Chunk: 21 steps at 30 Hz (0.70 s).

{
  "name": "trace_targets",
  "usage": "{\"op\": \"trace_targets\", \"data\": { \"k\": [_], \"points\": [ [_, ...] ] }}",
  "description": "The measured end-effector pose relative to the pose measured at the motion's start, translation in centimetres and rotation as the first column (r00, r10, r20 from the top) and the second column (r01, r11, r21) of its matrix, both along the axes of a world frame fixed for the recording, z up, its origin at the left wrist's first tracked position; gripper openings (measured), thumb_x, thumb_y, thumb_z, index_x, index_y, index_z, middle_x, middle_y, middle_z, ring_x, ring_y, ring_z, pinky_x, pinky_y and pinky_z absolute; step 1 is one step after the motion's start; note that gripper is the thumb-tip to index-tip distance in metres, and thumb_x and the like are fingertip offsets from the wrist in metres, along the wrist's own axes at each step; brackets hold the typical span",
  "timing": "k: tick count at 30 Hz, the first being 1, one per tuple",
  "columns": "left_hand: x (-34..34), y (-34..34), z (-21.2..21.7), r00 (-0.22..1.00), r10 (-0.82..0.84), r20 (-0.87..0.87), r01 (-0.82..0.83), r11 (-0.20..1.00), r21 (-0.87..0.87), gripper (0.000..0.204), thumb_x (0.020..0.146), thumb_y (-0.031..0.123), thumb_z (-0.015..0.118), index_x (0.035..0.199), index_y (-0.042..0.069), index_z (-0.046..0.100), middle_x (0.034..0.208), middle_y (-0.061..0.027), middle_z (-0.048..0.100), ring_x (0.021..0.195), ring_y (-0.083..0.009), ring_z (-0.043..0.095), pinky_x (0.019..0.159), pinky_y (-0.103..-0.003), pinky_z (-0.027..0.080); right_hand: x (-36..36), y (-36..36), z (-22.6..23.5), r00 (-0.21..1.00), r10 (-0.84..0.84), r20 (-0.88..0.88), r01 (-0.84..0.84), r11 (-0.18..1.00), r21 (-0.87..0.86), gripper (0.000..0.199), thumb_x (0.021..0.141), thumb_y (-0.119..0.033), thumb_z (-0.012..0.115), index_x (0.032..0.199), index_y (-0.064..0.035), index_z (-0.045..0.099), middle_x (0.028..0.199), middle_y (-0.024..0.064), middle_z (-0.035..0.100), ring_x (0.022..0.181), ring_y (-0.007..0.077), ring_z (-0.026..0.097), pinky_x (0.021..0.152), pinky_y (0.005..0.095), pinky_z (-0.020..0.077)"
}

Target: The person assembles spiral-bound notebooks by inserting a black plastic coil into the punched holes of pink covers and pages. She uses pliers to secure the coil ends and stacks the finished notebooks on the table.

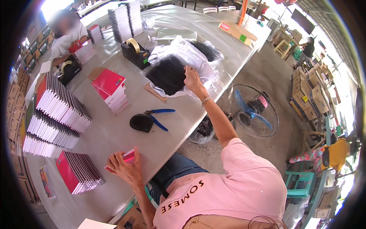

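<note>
many black coils lie in crumpled white wrapping

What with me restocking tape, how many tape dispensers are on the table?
2: one tape dispenser left of the white wrapping, another by the co-worker. More may be hidden.

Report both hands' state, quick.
Left hand: closed, holding a pink booklet.
Right hand: at the black coils; grip cannot be told.
</note>
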<state>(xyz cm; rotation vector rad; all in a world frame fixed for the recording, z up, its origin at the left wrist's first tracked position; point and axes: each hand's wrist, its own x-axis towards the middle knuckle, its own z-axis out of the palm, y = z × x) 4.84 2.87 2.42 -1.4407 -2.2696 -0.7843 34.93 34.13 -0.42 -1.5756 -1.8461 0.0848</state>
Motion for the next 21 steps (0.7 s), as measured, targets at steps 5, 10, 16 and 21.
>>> {"op": "trace_targets", "data": {
  "k": [5,10,16,21],
  "points": [
    [0.1,0.2,0.2,1.0,-0.011,0.002,0.011,1.0,0.009,0.044,0.076,0.045,0.079,0.094,0.011,0.057,0.1,-0.0079,0.052,0.11,-0.0318,0.05,0.105,-0.061,0.03,0.1,-0.5,0.0,0.999,-0.032,-0.025,0.032,0.999,0.023,0.037,0.078,0.011,0.047,0.114,0.0021,0.051,0.105,0.0302,0.057,0.108,0.0472,0.053,0.096,0.0535,0.042],
    [0.0,0.2,0.0,1.0,-0.015,-0.003,0.015,1.0,0.015,0.044,0.075,0.044,0.079,0.093,0.011,0.057,0.099,-0.0076,0.052,0.109,-0.0318,0.05,0.105,-0.06,0.03,0.0,0.0,-0.8,0.996,-0.076,-0.044,0.079,0.994,0.079,0.03,0.079,0.012,0.045,0.107,0.0042,0.054,0.103,0.0309,0.056,0.108,0.047,0.052,0.095,0.0532,0.0421],
    [0.2,0.4,0.5,0.999,-0.025,0.02,0.025,1.0,0.018,0.042,0.075,0.043,0.08,0.091,0.011,0.057,0.098,-0.0072,0.053,0.108,-0.0316,0.05,0.104,-0.058,0.031,0.0,-0.2,1.2,0.967,-0.013,-0.254,0.057,0.984,0.167,0.022,0.084,0.011,0.045,0.103,0.0059,0.054,0.106,0.0337,0.057,0.104,0.0481,0.054,0.093,0.0501,0.0459],
    [0.2,0.2,0.5,0.999,-0.021,0.026,0.02,1.0,0.009,0.04,0.074,0.041,0.081,0.091,0.011,0.059,0.099,-0.0067,0.054,0.108,-0.0315,0.049,0.104,-0.058,0.03,-1.9,-5.0,7.2,0.794,0.221,-0.567,-0.223,0.973,0.065,0.019,0.087,0.01,0.055,0.103,0.0042,0.063,0.09,0.0128,0.067,0.084,0.0218,0.064,0.08,0.0327,0.0519]
  ]
}}
